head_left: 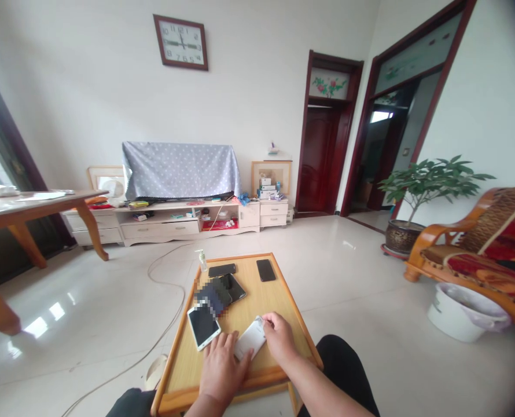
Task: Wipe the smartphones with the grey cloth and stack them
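Observation:
On the small wooden table, a white phone lies with its plain side up. My left hand steadies its near end, fingers along one side and thumb along the other. At the far end, my right hand has thumb and fingers pinched together over the corner; a small pale bit shows there, too small to name. A white-framed phone with a dark screen is just left of my left hand. Beyond it are a dark device partly covered by a pixelated patch, and two black phones.
A clear pump bottle stands at the table's far left corner. My knees flank the table. A cable runs over the floor at left. To the right are a white bucket, a wooden sofa and a potted plant.

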`<state>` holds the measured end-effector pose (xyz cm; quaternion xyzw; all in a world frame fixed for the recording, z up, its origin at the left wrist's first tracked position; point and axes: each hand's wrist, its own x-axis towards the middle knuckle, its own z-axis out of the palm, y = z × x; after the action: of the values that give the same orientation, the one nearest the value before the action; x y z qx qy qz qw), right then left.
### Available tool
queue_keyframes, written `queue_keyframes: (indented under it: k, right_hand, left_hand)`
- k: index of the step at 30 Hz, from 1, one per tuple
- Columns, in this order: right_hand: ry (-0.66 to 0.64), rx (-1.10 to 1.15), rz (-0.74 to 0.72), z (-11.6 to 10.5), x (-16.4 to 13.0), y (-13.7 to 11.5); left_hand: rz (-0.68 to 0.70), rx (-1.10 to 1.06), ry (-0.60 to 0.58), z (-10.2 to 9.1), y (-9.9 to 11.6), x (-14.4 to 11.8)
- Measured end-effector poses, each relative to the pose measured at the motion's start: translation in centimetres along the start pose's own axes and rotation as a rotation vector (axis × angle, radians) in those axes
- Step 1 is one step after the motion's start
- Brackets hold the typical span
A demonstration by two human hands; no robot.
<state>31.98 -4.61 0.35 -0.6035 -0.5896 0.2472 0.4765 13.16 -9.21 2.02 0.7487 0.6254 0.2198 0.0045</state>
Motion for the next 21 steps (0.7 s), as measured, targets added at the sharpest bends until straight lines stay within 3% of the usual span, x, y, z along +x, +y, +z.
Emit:
queue_keyframes:
  k: [17, 21]
  right_hand:
    - [-0.153, -0.292, -0.104, -1.3, 0.5, 0.4]
    - [-0.165, -0.257, -0.09, -1.2, 0.8, 0.1]
  left_hand:
    - [0.04, -0.019, -0.035, -0.4, 0.1, -0.4]
    - [0.064, -0.067, -0.028, -0.6, -0.2, -0.5]
